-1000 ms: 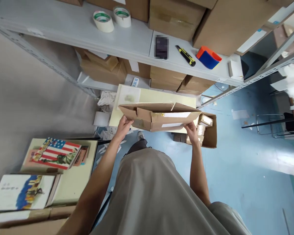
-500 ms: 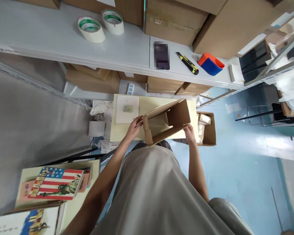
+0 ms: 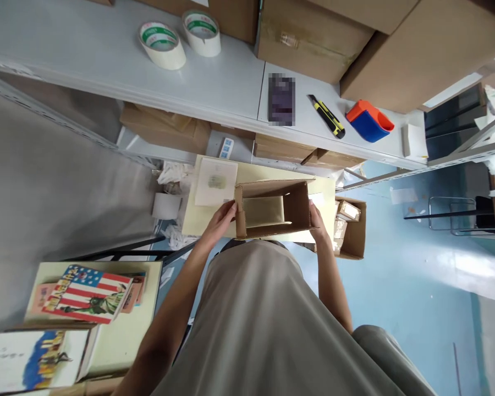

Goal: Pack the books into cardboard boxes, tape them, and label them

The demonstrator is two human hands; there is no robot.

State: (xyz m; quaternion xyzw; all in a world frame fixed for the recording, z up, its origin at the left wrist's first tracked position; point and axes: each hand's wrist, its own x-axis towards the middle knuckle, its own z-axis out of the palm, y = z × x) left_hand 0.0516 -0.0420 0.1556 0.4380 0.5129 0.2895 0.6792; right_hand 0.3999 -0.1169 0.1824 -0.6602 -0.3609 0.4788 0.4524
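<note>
Between my two hands is an open cardboard box, its long sides running left to right and its hollow inside facing me. The pale table surface shows through the bottom. My left hand is closed on the box's left end, fingers behind the cardboard. At the right end my right hand grips the other wall, some of its fingers hidden. Beneath the box stands a pale yellow table, on which a white book-like item lies left of the box.
A grey shelf ahead bears tape rolls, a utility knife, a red-and-blue tape dispenser and large cartons. On the right, an open carton holds small boxes. Picture books lie on the lower-left table.
The box has turned from a slant to nearly level, its right end coming down towards me. Both hands still hold its ends. The camera view has shifted slightly.
</note>
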